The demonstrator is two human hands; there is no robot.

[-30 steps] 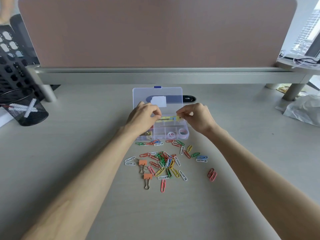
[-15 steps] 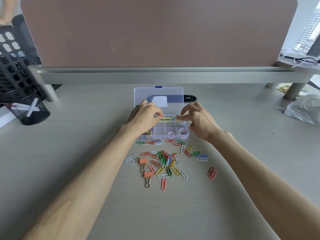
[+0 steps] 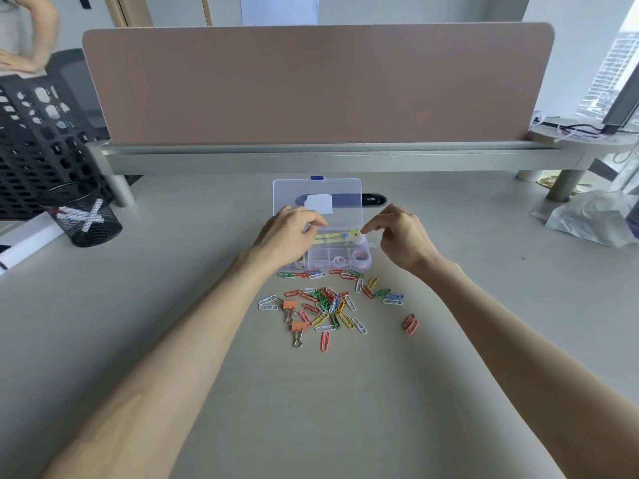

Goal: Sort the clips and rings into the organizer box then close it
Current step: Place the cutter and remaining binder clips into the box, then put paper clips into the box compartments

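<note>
Dozens of paper clips [image 3: 328,305] yet to sort, so early in the job by my reckoning: filling the organizer box [image 3: 332,255], lid [image 3: 316,188] up, closing far off. Left grip [image 3: 290,236]: fingers curled down over the box's left compartments, hiding whatever lies beneath; cannot tell whether holding anything. Just right of it, between both grips, a yellow strip-like piece [image 3: 333,236] along the back row. Right grip [image 3: 403,238]: index and thumb tips set together at that piece's right end; pinching or only touching, cannot tell. Rings [image 3: 361,256] in the front compartments, nearer the body than the fingertips. Clip heap nearer still, apart from both grips, with orange binder clips [image 3: 289,304] at its left edge. Next, probably: seat the yellow piece, then reach back for loose clips, few at a time.
</note>
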